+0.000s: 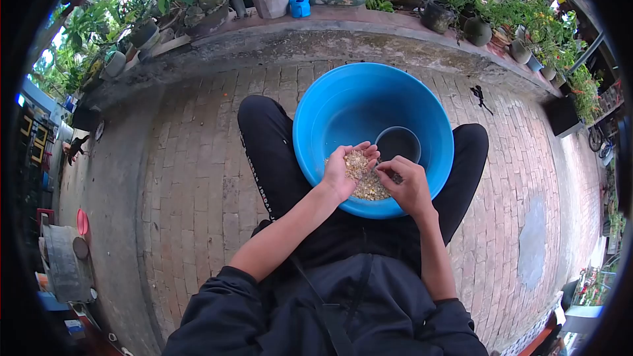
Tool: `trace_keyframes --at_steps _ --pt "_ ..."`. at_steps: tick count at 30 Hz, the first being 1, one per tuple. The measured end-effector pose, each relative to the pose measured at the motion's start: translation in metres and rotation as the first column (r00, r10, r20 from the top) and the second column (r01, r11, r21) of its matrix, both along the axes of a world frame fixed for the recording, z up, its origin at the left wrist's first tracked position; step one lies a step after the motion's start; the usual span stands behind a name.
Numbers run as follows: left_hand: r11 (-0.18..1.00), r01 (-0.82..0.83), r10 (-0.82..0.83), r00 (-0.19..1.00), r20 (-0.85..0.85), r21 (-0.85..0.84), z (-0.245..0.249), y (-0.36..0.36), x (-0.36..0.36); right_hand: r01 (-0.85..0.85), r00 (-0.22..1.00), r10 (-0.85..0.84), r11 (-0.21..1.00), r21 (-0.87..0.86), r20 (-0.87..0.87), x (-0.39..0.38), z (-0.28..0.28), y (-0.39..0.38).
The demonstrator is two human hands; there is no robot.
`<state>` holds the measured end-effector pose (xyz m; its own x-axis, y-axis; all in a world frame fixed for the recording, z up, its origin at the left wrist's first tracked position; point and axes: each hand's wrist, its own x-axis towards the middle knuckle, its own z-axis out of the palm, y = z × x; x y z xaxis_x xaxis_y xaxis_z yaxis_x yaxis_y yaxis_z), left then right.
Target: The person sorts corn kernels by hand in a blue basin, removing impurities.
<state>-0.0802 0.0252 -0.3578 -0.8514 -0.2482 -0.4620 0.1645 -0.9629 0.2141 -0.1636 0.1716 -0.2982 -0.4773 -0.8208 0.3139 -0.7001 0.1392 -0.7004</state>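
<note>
A large blue plastic tub (369, 74) sits tilted between my legs, its mouth facing me. My left hand (338, 175) is palm up over its near side, cupped around a heap of coarse yellowish grain (357, 163). Close beside it, my right hand (407, 186) has thumb and fingertips pinched together near the edge of the left palm. Whatever those fingertips hold is too small to make out. More loose grain (370, 189) lies in the tub below both hands. A round dark bowl (399, 140) rests inside the tub, just beyond my right hand, which partly hides it.
My black-trousered knees (264, 122) flank the tub on the brick paving (191, 178). Ahead runs a low concrete ledge (277, 49) with potted plants and a small blue watering can (299, 5). A dark strap-like object (481, 97) lies on the bricks at right.
</note>
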Motion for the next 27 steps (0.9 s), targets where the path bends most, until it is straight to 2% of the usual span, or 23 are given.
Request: trace_keyframes --at_steps 5,7,10,14,16,17,20,22,27 --pt "0.999 0.022 -0.022 1.0 0.006 -0.03 0.001 -0.001 0.0 -0.097 0.987 0.1 0.995 0.03 -0.129 0.001 -0.004 -0.017" --pt "0.997 0.039 -0.038 0.999 0.012 -0.06 0.007 0.0 0.002 -0.139 0.972 0.156 0.984 0.11 -0.173 0.001 -0.01 -0.022" --pt "0.996 0.04 -0.038 0.999 0.019 -0.076 0.008 0.0 0.002 -0.098 0.968 0.114 0.992 0.083 -0.221 0.004 -0.012 -0.028" --pt "0.999 0.027 -0.028 0.999 -0.02 -0.042 0.006 -0.001 0.002 -0.09 0.974 0.103 0.993 0.072 -0.204 0.004 -0.009 -0.028" --pt "0.999 0.022 -0.023 1.0 -0.019 -0.048 0.003 -0.001 0.002 -0.047 0.994 0.049 0.999 0.02 -0.094 0.005 -0.008 -0.03" --pt "0.998 0.021 -0.022 1.0 -0.018 -0.058 0.002 -0.001 0.001 -0.048 0.994 0.05 0.999 0.02 -0.096 0.005 -0.008 -0.03" --pt "0.998 0.014 -0.015 1.0 -0.019 -0.061 0.004 0.0 0.002 -0.074 0.981 0.08 0.997 0.036 -0.174 0.007 -0.01 -0.028" --pt "0.999 0.013 -0.014 1.0 -0.023 -0.05 0.006 0.0 0.001 -0.14 0.978 0.155 0.984 0.109 -0.143 0.005 -0.013 -0.025" --pt "0.999 0.014 -0.016 0.999 -0.032 -0.045 0.006 0.0 0.002 -0.148 0.985 0.152 0.988 0.055 -0.079 0.001 -0.008 -0.023"
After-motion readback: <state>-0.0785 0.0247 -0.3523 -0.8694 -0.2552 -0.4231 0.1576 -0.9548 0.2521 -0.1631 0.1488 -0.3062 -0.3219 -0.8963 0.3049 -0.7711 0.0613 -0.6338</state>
